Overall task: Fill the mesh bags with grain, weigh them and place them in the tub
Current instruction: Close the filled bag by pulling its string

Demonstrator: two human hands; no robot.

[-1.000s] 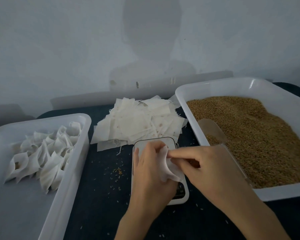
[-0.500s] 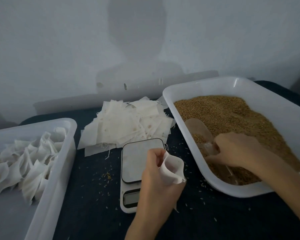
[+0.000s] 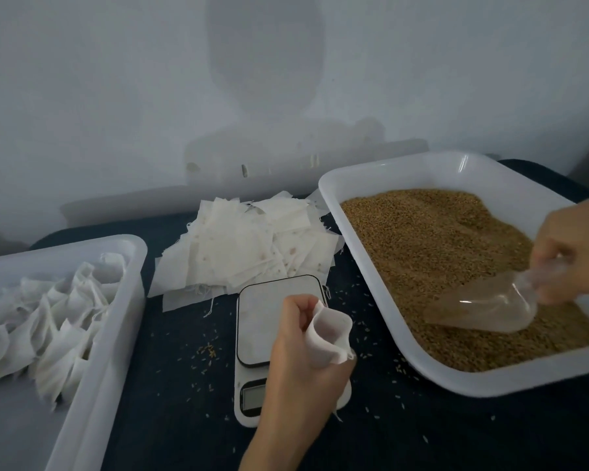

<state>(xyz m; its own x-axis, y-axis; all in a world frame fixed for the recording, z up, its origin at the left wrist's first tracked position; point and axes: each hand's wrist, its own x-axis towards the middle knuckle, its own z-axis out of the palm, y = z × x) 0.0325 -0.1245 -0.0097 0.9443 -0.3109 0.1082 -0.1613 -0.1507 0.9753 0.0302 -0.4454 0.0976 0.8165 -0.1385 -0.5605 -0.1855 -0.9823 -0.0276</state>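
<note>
Head view looks down at a dark table [image 3: 170,419]. Closest is the left hand [image 3: 300,372], with its fingers curled round a small white mesh bag [image 3: 330,334]. The bag's mouth is held open and faces up. The hand and bag sit over the near part of a white scale [image 3: 272,324], and they hide some of it. The scale's little screen [image 3: 252,397] is just left of the wrist. Loose bits of grain lie on the table around the scale.

On the left is a white tub [image 3: 116,321] with many filled bags [image 3: 58,317] lying inside it.

On the right is a big white tray [image 3: 456,375] full of brown grain [image 3: 429,243]. The right hand [image 3: 572,246] holds the handle of a clear scoop [image 3: 487,307]. The scoop's open end points left and lies low on the grain. The two hands are well apart.

Farther back, between the tub and the tray, is a pile of flat empty bags [image 3: 252,246]. Behind it all is a pale wall [image 3: 116,96].
</note>
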